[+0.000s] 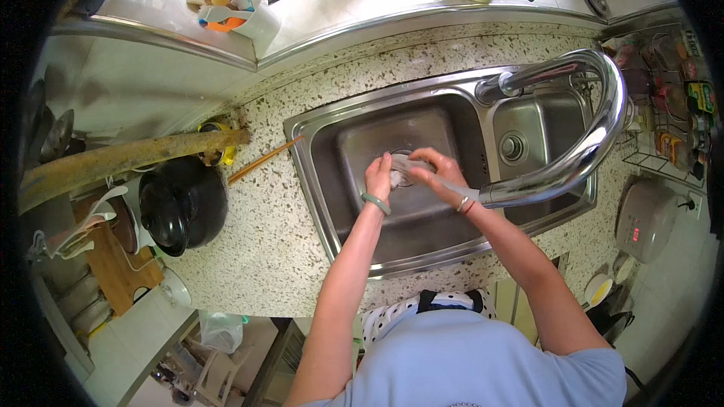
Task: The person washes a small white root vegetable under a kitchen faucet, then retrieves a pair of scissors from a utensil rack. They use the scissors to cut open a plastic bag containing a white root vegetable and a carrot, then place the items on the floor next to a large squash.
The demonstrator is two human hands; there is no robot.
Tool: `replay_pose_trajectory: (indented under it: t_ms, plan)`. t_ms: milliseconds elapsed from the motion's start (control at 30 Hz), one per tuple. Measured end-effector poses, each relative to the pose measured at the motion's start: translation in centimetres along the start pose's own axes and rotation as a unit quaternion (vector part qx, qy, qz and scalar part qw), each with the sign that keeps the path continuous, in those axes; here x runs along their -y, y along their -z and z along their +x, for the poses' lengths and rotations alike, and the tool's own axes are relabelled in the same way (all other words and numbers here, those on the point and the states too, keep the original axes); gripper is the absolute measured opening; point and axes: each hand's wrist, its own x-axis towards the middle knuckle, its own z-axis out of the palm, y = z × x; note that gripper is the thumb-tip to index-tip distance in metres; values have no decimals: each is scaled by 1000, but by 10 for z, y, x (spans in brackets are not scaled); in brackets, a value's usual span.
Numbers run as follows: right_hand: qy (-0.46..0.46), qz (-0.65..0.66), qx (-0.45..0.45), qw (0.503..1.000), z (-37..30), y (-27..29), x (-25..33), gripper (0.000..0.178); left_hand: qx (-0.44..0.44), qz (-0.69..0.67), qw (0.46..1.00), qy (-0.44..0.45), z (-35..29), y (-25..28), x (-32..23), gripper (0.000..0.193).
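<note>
A small pale object, perhaps a cloth or a sponge, too small to tell, is being held over the drain in the middle of the large basin of the steel sink. It is being pinched between both hands: the left hand is being closed around its near end with the fingers curled, and the right hand is being wrapped over the far end, fingertips meeting the left. How tightly it is being squeezed cannot be told. The spout of the arched tap is hanging just right of the right wrist; no water stream can be made out. For the rubbing to be done well, the piece is best being kept low over the basin, so that drips are being caught, and the wrist is best being kept off the spout. On the speckled counter to the left, a black pot and a chopstick are lying well apart from the hands.
</note>
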Motion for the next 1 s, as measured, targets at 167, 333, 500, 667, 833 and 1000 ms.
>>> replay_pose_trajectory:
  t_ms: [167,333,500,667,833,1000]
  plan:
    - [198,-135,-2,971,-22,-36,31,16,85,-94,989,82,2,-9,6,42]
    - [39,-199,-52,978,14,-25,-40,39,-26,-47,997,59,-32,-55,2,40]
    - [-27,-218,-62,974,9,-38,-17,35,-42,-1,991,131,-14,-34,15,41]
    - [84,-174,-51,980,-2,-57,15,23,-21,-54,993,104,7,-11,31,45]
    - [-51,-273,-76,958,12,-28,-45,33,-34,-32,991,125,-40,-50,12,41]
    - [146,-182,-45,971,4,-61,1,23,63,-45,997,26,44,31,91,37]
